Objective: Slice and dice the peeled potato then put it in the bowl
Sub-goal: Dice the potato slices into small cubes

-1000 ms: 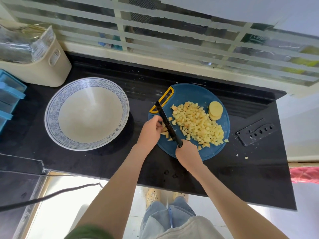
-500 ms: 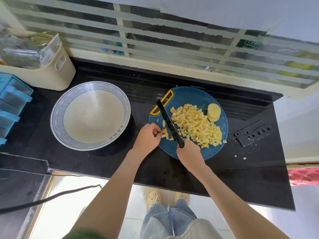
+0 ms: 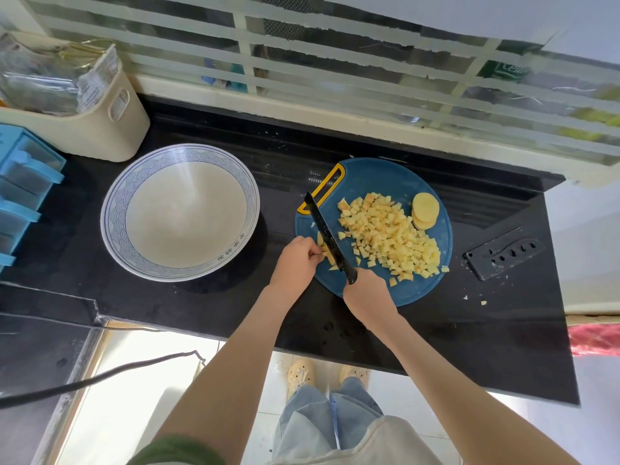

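A round blue cutting board (image 3: 399, 176) lies on the black counter with a heap of diced potato (image 3: 391, 234) across its middle. A few round potato slices (image 3: 425, 210) are stacked at its far right. My right hand (image 3: 367, 292) grips the handle of a black knife (image 3: 324, 231), whose blade lies across the board's left side. My left hand (image 3: 297, 263) pinches potato strips (image 3: 330, 260) just left of the blade. The big white bowl (image 3: 117, 203) with a blue patterned rim stands to the left, nothing in it.
A black knife sheath (image 3: 503, 254) lies right of the board, with potato crumbs near it. A cream bin (image 3: 110, 129) with bags and blue drawers (image 3: 23, 186) stand at the far left. The counter's front edge runs just under my wrists.
The knife blade has shifted slightly along the strips held under my left hand. The view has moved a little; both hands stay at the board's left side.
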A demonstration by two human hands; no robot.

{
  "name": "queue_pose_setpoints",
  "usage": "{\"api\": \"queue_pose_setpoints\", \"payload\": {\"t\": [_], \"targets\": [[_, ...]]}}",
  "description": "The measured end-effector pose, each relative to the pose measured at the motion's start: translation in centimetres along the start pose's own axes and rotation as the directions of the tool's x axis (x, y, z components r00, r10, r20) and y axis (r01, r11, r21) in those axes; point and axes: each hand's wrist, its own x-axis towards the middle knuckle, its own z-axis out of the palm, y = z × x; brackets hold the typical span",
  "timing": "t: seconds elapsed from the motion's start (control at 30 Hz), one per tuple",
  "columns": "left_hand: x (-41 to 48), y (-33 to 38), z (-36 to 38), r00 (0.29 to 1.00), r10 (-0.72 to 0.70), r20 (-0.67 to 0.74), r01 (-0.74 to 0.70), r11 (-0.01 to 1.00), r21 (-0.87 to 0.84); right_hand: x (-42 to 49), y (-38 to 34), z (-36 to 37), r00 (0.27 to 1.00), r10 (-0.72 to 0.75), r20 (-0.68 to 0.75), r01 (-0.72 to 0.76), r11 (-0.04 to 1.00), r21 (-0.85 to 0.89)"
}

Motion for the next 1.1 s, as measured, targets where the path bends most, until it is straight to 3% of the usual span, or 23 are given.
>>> {"api": "queue_pose_setpoints", "payload": {"t": [0.53,0.77,0.93,1.1], "targets": [[0.0,0.1,0.2,1.0,0.018,0.01,-0.018,1.0,0.012,1.2,-0.1,0.6,0.995,-0.053,-0.09,0.054,0.998,0.013],[-0.2,1.2,0.4,1.0,-0.01,-0.02,0.009,0.999,-0.05,1.5,1.0,-1.6,0.999,0.046,-0.015,-0.042,0.98,0.195],[-0.6,2.8,0.7,1.0,0.008,-0.007,-0.009,0.988,-0.152,0.7,2.1,-3.3,0.99,0.119,0.074,-0.138,0.913,0.384],[-0.6,3.8,0.6,0.999,-0.033,-0.034,0.024,0.971,-0.239,0.1,3.0,-4.2,0.99,0.111,0.087,-0.139,0.873,0.467]]}}
